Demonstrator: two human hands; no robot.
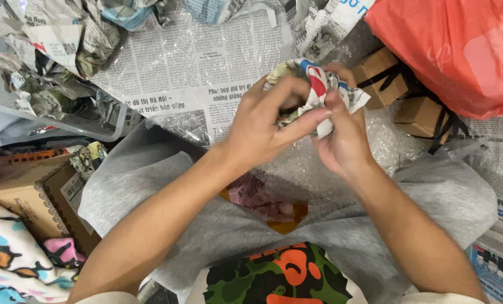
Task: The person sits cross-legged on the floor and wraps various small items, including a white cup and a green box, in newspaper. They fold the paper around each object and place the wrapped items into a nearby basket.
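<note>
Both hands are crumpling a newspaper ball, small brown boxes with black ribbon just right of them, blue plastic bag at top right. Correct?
Not quite: the plastic bag at top right is orange-red, not blue, as the head view shows. The rest holds: the left hand and right hand both grip the crumpled newspaper ball, and the small brown boxes with black ribbon sit just right of them.

You're over a floor covered with newspaper sheets (pixel 167 62). Left of them: clear plastic bin (pixel 102 132) of crumpled paper. Right of them: orange plastic bag (pixel 459 50), small brown boxes (pixel 378 76) just below it. Even, soft light.
</note>
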